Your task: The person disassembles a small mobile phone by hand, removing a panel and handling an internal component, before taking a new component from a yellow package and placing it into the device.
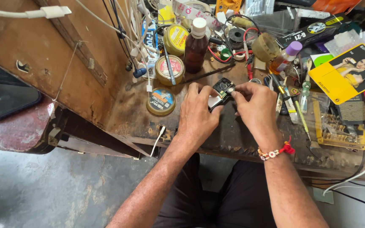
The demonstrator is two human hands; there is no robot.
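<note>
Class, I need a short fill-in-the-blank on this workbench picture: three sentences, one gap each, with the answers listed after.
1. Both hands hold a small black ____ over the bench.
2. The brown bottle has a ____ cap.
3. The beaded bracelet sits on the ____ wrist.

Missing words: device; white; right

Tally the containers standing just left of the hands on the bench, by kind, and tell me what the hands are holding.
Round flat tins: 3, one yellow, one with a pink label, one with a blue label
Brown bottles with a white cap: 1
Total: 4
The left hand and right hand together hold one small black device.
</note>
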